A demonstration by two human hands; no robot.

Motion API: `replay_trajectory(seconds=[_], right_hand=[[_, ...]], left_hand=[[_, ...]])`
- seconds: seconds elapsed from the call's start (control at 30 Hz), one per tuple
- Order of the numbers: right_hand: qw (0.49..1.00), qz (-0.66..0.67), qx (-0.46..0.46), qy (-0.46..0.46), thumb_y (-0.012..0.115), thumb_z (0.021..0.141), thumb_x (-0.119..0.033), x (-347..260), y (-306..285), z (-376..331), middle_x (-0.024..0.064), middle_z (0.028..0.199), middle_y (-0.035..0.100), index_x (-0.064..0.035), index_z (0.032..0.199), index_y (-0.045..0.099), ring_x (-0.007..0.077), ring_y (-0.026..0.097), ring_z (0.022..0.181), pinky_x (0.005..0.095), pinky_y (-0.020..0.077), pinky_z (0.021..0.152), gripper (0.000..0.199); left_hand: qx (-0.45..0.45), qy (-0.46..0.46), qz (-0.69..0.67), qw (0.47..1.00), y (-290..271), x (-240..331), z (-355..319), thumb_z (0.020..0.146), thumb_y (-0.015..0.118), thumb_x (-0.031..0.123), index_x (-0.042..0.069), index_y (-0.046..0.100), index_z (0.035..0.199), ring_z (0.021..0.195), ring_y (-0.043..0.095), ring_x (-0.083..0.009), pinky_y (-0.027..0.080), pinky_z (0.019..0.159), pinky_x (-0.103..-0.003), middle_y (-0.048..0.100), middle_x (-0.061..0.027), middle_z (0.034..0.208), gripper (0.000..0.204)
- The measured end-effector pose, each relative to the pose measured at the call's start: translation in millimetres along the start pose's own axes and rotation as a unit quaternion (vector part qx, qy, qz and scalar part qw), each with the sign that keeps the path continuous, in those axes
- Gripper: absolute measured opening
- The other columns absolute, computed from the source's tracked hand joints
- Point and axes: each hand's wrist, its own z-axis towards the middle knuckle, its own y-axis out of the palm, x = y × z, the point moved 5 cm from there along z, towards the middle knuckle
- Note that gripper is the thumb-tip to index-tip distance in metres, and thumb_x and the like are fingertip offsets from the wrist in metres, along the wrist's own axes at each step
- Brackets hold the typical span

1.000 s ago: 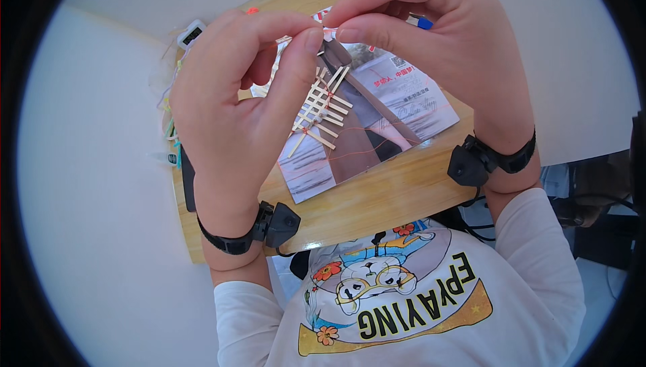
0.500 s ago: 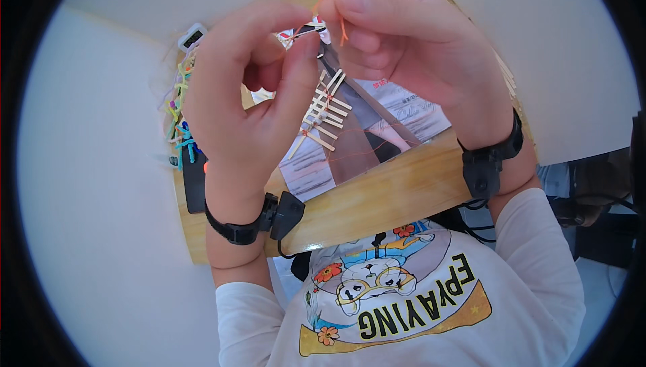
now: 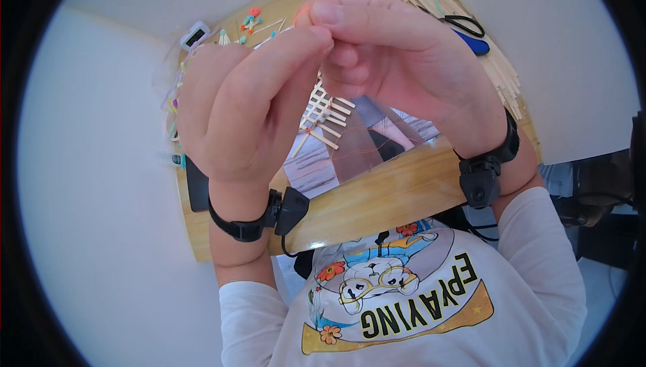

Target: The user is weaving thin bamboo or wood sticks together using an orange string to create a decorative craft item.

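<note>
My hands meet fingertip to fingertip above the table. The left hand (image 3: 232,108) is closed in a pinch, its index finger and thumb pressed together beside the right fingertips. My right hand (image 3: 420,54) is pinched as well, its thumb near an orange thread (image 3: 303,14), of which only a short bit shows. The fingers hide most of the thread. Below them a lattice of thin wooden sticks (image 3: 323,113), bound with orange thread at its crossings, lies on a printed sheet (image 3: 311,168). The left hand covers part of the lattice.
Flat wooden strips (image 3: 501,78) lie along the table's right side, with black-handled scissors (image 3: 468,25) and a blue object (image 3: 473,43) on them. Colourful small pieces (image 3: 252,18) sit at the far left. A small device with a dark screen (image 3: 195,36) stands near the left edge.
Both hands have come together at the fingertips. The left fingers have closed over the gap, and the orange thread's dangling end is out of sight. More of the far table shows.
</note>
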Motion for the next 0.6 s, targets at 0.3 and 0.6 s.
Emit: replay_trajectory(seconds=[0.3,0.6], right_hand=[[0.993,0.046,-0.110,0.025,0.042,0.094,-0.020,-1.0,6.8,-3.6,-0.0007,0.071,0.049,0.0006,0.096,0.054,0.0069,0.044,0.060,0.0224,0.0368,0.057,0.024],[0.990,-0.058,-0.113,0.065,0.045,0.093,-0.024,-5.8,-0.6,-5.7,0.0006,0.071,0.051,0.0017,0.095,0.056,0.0093,0.046,0.060,0.0229,0.0385,0.056,0.028]], left_hand=[[0.040,-0.190,-0.273,0.942,7.3,0.2,2.0,0.072,0.064,-0.011,0.001,0.062,0.086,0.056,0.055,-0.0096,0.039,0.045,-0.018,0.063,-0.0043,0.071,0.018],[-0.114,-0.059,-0.194,0.973,2.4,4.8,9.5,0.076,0.061,-0.011,-0.003,0.057,0.088,0.061,0.045,-0.0065,0.032,0.049,-0.018,0.058,-0.0051,0.078,0.015]])
